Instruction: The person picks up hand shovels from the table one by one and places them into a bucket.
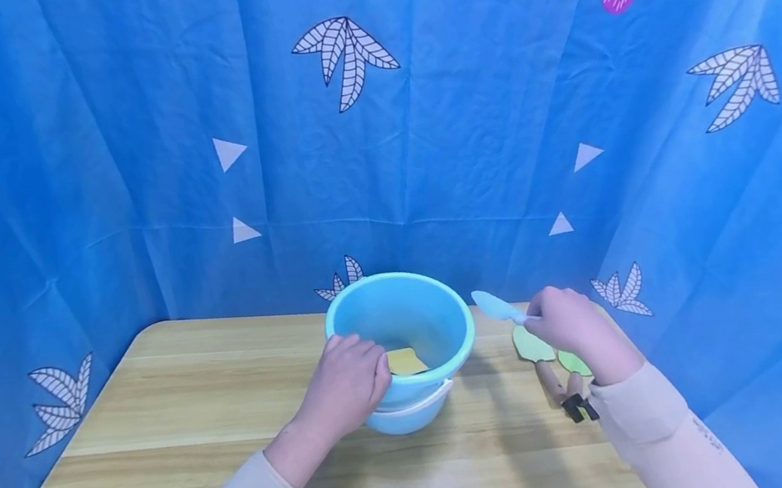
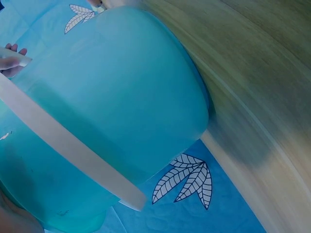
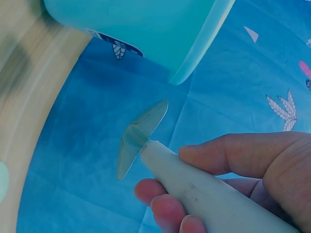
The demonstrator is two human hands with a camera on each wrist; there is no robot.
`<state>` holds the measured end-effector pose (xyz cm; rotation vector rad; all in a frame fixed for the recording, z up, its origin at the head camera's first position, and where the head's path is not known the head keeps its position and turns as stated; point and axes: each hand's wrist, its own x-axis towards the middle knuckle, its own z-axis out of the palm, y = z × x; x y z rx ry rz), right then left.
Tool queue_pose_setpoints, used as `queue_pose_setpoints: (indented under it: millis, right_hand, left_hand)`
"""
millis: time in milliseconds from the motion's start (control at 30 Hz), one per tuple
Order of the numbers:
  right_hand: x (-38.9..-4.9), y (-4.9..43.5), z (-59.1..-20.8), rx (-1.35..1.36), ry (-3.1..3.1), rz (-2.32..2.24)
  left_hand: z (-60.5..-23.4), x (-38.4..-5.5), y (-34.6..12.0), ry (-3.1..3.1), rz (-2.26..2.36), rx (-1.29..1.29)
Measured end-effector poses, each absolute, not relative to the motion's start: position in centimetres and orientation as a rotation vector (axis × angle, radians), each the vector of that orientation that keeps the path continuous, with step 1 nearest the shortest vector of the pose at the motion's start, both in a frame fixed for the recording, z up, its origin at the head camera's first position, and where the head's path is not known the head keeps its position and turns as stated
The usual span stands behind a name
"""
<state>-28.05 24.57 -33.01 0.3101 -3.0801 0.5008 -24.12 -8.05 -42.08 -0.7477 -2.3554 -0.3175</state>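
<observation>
A light blue bucket (image 1: pixel 397 310) stands upright on the wooden table. My left hand (image 1: pixel 339 382) grips the near left part of its rim. Inside the bucket lies a yellow piece (image 1: pixel 402 360), mostly hidden by the near wall. The bucket's white carrying handle (image 2: pixel 73 141) hangs down against its outside. To the right of the bucket, my right hand (image 1: pixel 576 326) holds a small trowel (image 3: pixel 194 189) by its pale handle, thumb and fingers curled round it. The trowel's light blue blade (image 1: pixel 495 306) points toward the bucket, apart from the rim and above the table.
Beneath my right hand, a pale green garden tool (image 1: pixel 531 343) and a brighter green one (image 1: pixel 572 363) lie on the table (image 1: pixel 181 410), both with brown handles. A blue patterned curtain (image 1: pixel 377 153) hangs close behind the table and along its sides.
</observation>
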Motion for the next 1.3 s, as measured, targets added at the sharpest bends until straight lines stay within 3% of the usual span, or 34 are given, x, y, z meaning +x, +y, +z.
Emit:
queue_pose_setpoints:
  millis: [1300]
  right_hand:
    - [-26.6,20.3,-28.5,0.534,-2.941,0.424]
  left_hand:
    - [-42.2,-24.2,-8.0,-2.343,-0.308,-0.754]
